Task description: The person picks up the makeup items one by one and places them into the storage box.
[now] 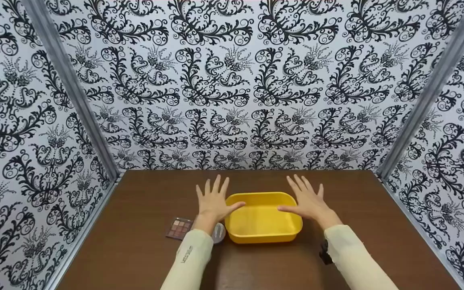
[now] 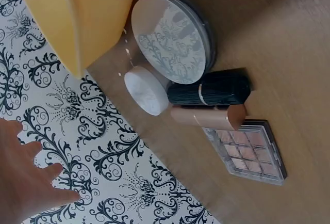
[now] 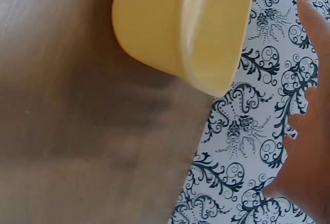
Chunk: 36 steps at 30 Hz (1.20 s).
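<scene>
A yellow plastic basin (image 1: 263, 238) stands on the brown table, its inside bare. Above its left side hovers my left hand (image 1: 212, 203), fingers spread and holding nothing. My right hand (image 1: 309, 203) mirrors it over the right side, also spread, with the thumb pointing inward. Left of the basin, partly hidden by the left forearm in the head view, lie cosmetics. The left wrist view shows them as a round compact (image 2: 172, 38), a small white round container (image 2: 146, 90), a black tube (image 2: 227, 90), a rose-gold tube (image 2: 206, 116) and an eyeshadow palette (image 2: 250, 154).
Black-and-white patterned walls (image 1: 236, 80) enclose the brown table (image 1: 143, 201) at the back and both sides. Grey metal posts (image 1: 75, 84) run up the two rear corners. A dark strap piece (image 1: 326, 253) shows at the right wrist.
</scene>
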Tool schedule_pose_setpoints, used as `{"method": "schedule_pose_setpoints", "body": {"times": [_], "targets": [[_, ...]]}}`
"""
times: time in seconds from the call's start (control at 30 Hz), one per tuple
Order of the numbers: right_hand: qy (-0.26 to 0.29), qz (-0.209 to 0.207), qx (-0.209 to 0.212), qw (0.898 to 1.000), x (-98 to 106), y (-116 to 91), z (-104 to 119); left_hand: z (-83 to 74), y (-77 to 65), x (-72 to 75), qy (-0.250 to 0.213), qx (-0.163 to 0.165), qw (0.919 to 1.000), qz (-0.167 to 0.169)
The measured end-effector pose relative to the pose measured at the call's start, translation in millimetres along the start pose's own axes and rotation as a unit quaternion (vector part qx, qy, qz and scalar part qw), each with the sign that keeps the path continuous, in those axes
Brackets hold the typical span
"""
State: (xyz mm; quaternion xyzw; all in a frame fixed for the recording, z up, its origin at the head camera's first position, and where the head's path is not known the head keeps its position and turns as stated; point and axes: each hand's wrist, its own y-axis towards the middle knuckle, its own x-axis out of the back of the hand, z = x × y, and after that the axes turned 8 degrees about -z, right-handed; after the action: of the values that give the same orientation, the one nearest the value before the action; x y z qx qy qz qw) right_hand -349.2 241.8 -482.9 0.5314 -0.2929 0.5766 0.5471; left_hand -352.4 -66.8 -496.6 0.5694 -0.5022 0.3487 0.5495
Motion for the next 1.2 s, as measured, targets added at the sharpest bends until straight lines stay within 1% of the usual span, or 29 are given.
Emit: {"method": "schedule_pose_setpoints", "body": {"times": [0.47,0.63,0.77,0.93,1.2], "targets": [[0.005,0.000,-0.009,1.000,-27,-9,-15,9.6,-8.9,-7.9,-0.017,0.004,0.9997,-0.018],[0.010,-0.003,-0.007,1.000,-33,-12,-15,13.0,-10.5,-9.4,-0.018,0.009,0.9996,-0.017],[0.018,0.002,-0.010,1.000,-41,-15,-17,16.5,-12.7,-11.4,-0.023,0.013,0.9996,-0.014],[0.032,0.009,-0.021,0.999,-52,-19,-18,21.4,-14.9,-13.1,-0.022,0.019,0.9995,-0.009],[0.054,0.017,-0.028,0.998,-66,-23,-17,35.3,-18.3,-14.7,-0.017,0.037,0.9992,-0.001]]}}
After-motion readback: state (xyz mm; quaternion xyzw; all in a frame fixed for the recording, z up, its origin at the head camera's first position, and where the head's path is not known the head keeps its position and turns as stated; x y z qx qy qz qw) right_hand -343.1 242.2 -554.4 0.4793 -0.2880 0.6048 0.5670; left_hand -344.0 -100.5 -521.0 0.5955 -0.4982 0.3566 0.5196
